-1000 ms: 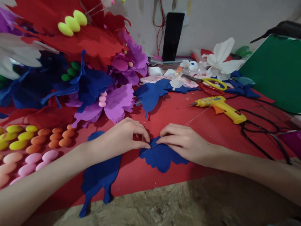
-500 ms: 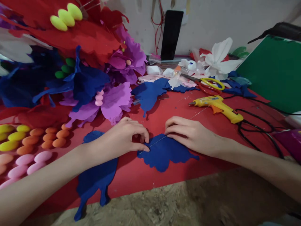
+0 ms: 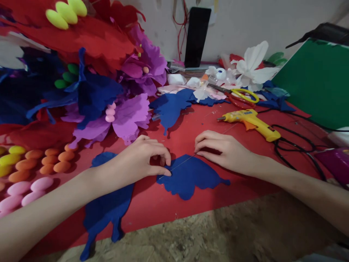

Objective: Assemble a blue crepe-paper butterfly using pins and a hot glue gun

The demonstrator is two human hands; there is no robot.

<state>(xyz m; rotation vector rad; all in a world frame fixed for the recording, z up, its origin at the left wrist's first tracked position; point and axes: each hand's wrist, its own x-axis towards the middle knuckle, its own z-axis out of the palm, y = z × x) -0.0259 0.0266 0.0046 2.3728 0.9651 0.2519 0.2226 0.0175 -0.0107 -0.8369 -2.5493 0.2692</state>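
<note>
A blue felt petal (image 3: 191, 176) lies flat on the red sheet (image 3: 212, 127) near its front edge. A thin wire (image 3: 180, 164) runs slantwise across the petal's top. My left hand (image 3: 141, 160) is closed, its thumb and fingers pinching the wire's lower end at the petal's left edge. My right hand (image 3: 223, 151) has its fingers curled, pressing the wire's upper end at the petal's right top. A second blue petal (image 3: 106, 207) lies under my left forearm.
A yellow glue gun (image 3: 252, 122) with its black cord (image 3: 300, 149) lies right of my hands. Scissors (image 3: 242, 96), another blue petal (image 3: 171, 107), white felt flowers (image 3: 253, 71) and a phone (image 3: 196, 36) are behind. Large felt flowers (image 3: 89, 83) and foam ovals (image 3: 35, 171) fill the left.
My right hand has slid to the right and up along the wire, uncovering more of the blue petal. My left hand has stayed at the petal's left edge.
</note>
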